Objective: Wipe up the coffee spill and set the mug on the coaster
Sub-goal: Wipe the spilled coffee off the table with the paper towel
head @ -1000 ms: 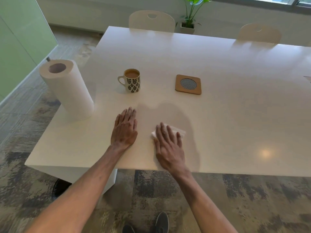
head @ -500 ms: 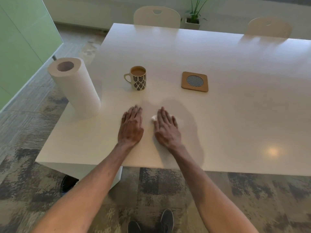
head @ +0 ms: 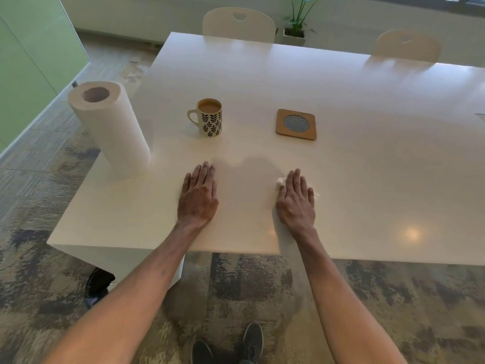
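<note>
The right hand [head: 296,203] has swept rightward, away from the flat, idle left hand [head: 198,198]. Its grip is spread straight, pressing the crumpled white paper towel [head: 280,182] onto the white table [head: 367,153] (wiping apparently continues). The leaf-patterned white mug [head: 210,118] stands well apart from the square cork coaster [head: 296,124].

The right hand [head: 295,203], pressing the paper towel [head: 280,182] flat, has slid rightward away from the left hand [head: 198,199] (half a second ago they were almost touching).

Soft daylight washed the table [head: 341,82] from beyond the left hand [head: 198,198] and right hand [head: 296,203]; a faint shadow [head: 249,185] lay between them, a glare spot [head: 412,233] shone right of the right hand, and wide-angle distortion bent the edges.
</note>
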A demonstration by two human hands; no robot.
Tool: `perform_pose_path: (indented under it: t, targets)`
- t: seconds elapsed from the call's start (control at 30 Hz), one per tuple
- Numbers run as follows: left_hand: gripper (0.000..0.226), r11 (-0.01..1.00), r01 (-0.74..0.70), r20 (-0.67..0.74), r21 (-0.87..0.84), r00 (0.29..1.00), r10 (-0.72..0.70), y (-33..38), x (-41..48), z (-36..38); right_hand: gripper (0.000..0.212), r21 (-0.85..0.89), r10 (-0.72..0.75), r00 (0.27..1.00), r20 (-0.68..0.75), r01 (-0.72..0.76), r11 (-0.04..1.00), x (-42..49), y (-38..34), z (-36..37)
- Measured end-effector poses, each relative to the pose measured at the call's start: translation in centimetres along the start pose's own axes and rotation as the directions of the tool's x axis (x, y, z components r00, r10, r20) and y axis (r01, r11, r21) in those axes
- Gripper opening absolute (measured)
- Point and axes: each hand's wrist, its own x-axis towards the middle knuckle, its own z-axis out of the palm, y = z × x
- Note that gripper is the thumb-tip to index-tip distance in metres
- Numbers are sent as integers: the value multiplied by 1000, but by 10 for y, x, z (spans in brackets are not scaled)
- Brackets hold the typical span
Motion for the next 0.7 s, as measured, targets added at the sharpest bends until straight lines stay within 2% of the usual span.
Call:
perform_pose_path:
  t: [0.07,0.17,0.27,0.37,0.5,0.7]
  targets:
    - [58,1000,3,-5,-2,1000,-3,0,-1,0,63,10,-15,999,30,15,1000,15,-18,2]
    - [58,1000,-3,-12,-12,1000,3,0,2,0,63,9,-139,985,107,139,990,18,-53,12]
    - [56,997,12,-28,-72,1000,-14,-3,4,-1,63,19,-303,940,156,304,953,-9,-83,32]
    - [53,995,16,-50,-96,999,-20,-4,5,-2,63,15,-390,910,139,392,920,-47,-85,47]
    - [54,996,11,-39,-83,999,-15,-1,2,-2,63,-40,-383,918,102,388,921,-81,-56,46]
    - [55,998,2,-24,-58,1000,-4,0,-2,-4,63,-96,-271,962,23,272,957,-99,-14,37]
